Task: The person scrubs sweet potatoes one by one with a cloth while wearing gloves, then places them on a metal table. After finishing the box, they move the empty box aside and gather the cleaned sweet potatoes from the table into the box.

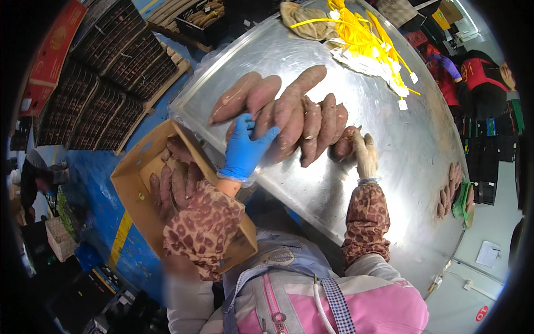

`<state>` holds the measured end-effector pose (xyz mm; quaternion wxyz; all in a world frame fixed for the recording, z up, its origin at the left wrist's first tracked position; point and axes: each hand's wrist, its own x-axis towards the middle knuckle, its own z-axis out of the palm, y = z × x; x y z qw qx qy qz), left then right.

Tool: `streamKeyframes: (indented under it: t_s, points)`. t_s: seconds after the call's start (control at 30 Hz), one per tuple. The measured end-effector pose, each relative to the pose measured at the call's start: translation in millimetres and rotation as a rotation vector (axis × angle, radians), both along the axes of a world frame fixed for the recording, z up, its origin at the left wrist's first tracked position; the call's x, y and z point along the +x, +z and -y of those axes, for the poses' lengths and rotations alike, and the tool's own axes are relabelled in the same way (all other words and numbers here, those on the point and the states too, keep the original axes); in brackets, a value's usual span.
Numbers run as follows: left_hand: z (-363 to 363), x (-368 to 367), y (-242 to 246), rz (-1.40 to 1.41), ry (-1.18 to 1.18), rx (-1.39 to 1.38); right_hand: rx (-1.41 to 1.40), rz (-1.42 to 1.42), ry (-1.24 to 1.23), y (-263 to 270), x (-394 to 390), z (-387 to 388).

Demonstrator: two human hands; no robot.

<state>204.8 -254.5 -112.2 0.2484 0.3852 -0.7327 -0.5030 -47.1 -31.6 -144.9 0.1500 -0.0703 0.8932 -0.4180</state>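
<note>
A pile of purple-red sweet potatoes (290, 117) lies across the bright metal table (317, 200). My left hand (246, 146), in a blue disposable glove, is at the near left side of the pile. Its thumb and fingers are spread, with nothing visibly held, though whether the fingertips touch a root is unclear. At the pile's right end, my right hand (366, 155), in a beige knitted glove, has its fingers on a short, stubby sweet potato (344, 144). Under my left forearm, a cardboard box (137, 167) holds several more sweet potatoes (177, 183).
Yellow straps with white tags (358, 33) and a crumpled cloth (306, 21) lie at the table's far edge. More sweet potatoes (448, 190) sit beside a green scale-like object (461, 202) at right. Filled crates (106, 46) are stacked at left. A co-worker (479, 79) is at upper right.
</note>
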Motion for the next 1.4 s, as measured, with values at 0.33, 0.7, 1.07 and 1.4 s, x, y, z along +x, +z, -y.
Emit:
streamKeyframes:
  t_s: [0.33,0.7,1.07,1.4]
  points:
    - [-12.4,-51.1,-29.0,-0.006,0.143,0.156,-0.335,0.334,0.177,-7.4,-37.2,29.3]
    - [7.0,-80.6,5.2,0.08,-0.29,0.262,-1.142,0.981,0.267,-12.4,-39.8,26.0]
    - [-6.9,-86.1,5.6,-0.033,-0.447,0.423,-1.344,1.064,0.549,-17.8,-20.7,-1.6]
    - [-36.6,-78.5,-6.5,-0.197,-0.383,0.419,-1.245,1.268,0.182,-11.0,17.5,-8.6]
